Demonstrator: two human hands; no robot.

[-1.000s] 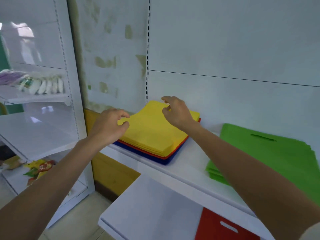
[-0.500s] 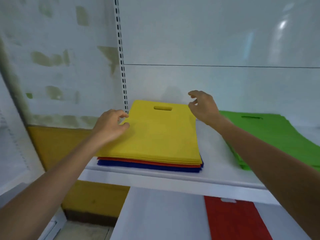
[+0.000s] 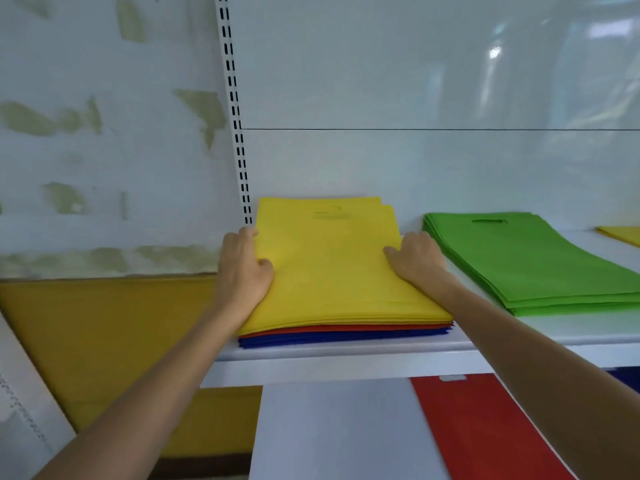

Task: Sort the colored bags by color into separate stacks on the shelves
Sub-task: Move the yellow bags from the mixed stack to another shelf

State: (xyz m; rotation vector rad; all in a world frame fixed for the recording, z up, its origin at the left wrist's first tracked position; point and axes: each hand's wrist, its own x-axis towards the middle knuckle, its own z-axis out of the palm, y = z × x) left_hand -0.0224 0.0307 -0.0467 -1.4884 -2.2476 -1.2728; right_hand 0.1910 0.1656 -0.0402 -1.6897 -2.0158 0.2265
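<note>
pos: yellow bags point(image 3: 329, 268) lie atop red and blue bags point(image 3: 346, 336) on upper shelf point(image 3: 346, 353), long axis running away from the person | left hand point(image 3: 242, 271) at left edge, right hand point(image 3: 420, 261) at right edge, equally near | fingers point(image 3: 246, 234) curled, gripping the yellow edges, thumbs on top

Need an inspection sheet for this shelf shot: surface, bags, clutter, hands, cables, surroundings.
Surface: white upper shelf, lower shelf beneath.
Job's things: mixed stack, yellow bags over red bags over blue bags; green stack to its right; far-right yellow bag; red bag on lower shelf.
Clutter: nothing seen.
Hands: left hand and right hand grip the yellow bags' side edges.
Cables: nothing seen.
Surroundings: slotted upright, patchy wall.
</note>
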